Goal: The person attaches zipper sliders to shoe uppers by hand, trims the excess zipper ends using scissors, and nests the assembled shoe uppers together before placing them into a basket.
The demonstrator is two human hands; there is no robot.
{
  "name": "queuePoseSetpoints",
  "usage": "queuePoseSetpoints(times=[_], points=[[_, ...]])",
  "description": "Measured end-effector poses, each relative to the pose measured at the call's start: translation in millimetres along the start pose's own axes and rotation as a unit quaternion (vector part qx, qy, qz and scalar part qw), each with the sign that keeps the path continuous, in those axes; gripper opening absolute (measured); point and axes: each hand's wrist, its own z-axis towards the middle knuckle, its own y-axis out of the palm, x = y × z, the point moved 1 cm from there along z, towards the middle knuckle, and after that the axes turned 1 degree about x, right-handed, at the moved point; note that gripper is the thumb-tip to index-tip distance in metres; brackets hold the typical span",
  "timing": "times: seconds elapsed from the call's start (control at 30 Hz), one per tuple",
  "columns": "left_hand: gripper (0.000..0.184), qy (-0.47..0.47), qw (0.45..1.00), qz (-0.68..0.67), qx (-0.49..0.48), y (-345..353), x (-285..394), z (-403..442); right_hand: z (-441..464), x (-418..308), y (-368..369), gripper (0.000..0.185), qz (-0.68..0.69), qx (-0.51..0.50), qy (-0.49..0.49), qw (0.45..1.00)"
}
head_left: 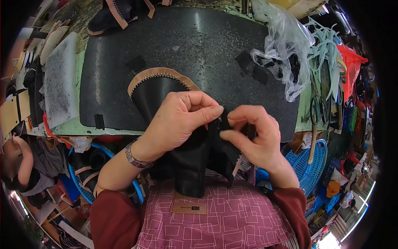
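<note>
A black piece of footwear material [188,151] with a tan zigzag-stitched edge hangs over the table's front edge, partly above the lap. My left hand [182,120] pinches the black material near its upper middle, thumb and index finger pressed together. Just to the right, my right hand [257,135] is at the same black material, its fingers curled and its thumb on the material; what lies between thumb and index finger is hard to make out. The tan edge [163,72] curves over the dark mat beyond my left hand.
A dark mat [166,41] with scattered bits covers the table. Clear plastic bags [288,45], pale strips [325,52] and scissors [316,106] lie at the right. Blue baskets [313,159] stand below on both sides. Another person's arm [25,155] shows at far left.
</note>
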Motion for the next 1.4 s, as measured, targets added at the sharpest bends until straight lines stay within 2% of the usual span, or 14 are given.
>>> queuePoseSetpoints(times=[0.07, 0.13, 0.3, 0.8, 0.93, 1.0, 1.03, 1.13, 1.2, 1.23, 1.27, 1.3, 1.33, 1.4], points=[[0.012, -0.018, 1.0, -0.021, -0.013, 1.3, -0.8, -0.1, 2.6, -3.4, 0.7, 0.033, -0.052, -0.003, -0.05, 0.997], [0.012, -0.016, 1.0, -0.023, -0.013, 2.4, -3.6, 0.7, 0.9, -6.5, 8.0, 0.032, -0.228, 0.041, -0.174, 0.957], [0.012, 0.007, 1.0, -0.029, 0.003, 4.7, -3.6, -3.3, -8.8, 1.8, 14.5, 0.019, -0.275, 0.071, -0.33, 0.9], [0.014, 0.009, 1.0, -0.02, -0.021, 0.1, -5.3, -0.4, -10.9, -3.0, 14.8, 0.015, -0.364, 0.057, -0.279, 0.887], [0.014, 0.049, 0.992, 0.086, -0.076, 7.6, 2.2, 1.7, -5.3, -20.9, 0.4, 0.02, -0.404, 0.036, -0.285, 0.869], [0.014, 0.093, 0.992, 0.089, -0.019, -2.1, 15.1, 15.1, -17.5, -44.2, -4.7, 0.021, -0.282, -0.123, -0.405, 0.861], [0.014, 0.117, 0.991, 0.053, 0.028, -11.8, 23.1, 20.3, -31.7, -56.1, 2.8, 0.021, -0.311, -0.076, -0.464, 0.826], [0.016, 0.186, 0.975, 0.021, 0.121, -24.2, 37.1, 8.1, -22.9, -44.9, -12.5, 0.017, -0.28, -0.004, -0.329, 0.902], [0.018, 0.238, 0.951, -0.051, 0.193, -26.4, 42.7, -7.4, -15.9, -38.9, -23.1, 0.015, -0.297, 0.072, -0.172, 0.937], [0.024, 0.28, 0.942, -0.048, 0.179, -19.4, 38.2, -18.5, -12.6, -30.7, -26.3, 0.025, -0.211, 0.105, -0.109, 0.966], [0.035, 0.321, 0.932, -0.046, 0.164, -12.6, 32.5, -29.5, -7.2, -25.2, -21.5, 0.032, 0.017, 0.184, -0.011, 0.983], [0.026, 0.319, 0.927, -0.053, 0.19, -4.7, 31.0, -38.6, -2.1, -19.3, -15.7, 0.038, 0.25, 0.247, 0.078, 0.933], [0.02, 0.315, 0.922, -0.06, 0.217, 4.4, 29.5, -46.9, 0.8, -12.3, -19.2, 0.05, 0.272, 0.203, 0.046, 0.94], [0.026, 0.284, 0.93, -0.166, 0.165, 15.9, 6.9, -67.7, 7.0, -18.5, -18.6, 0.052, 0.327, 0.217, 0.036, 0.919]])
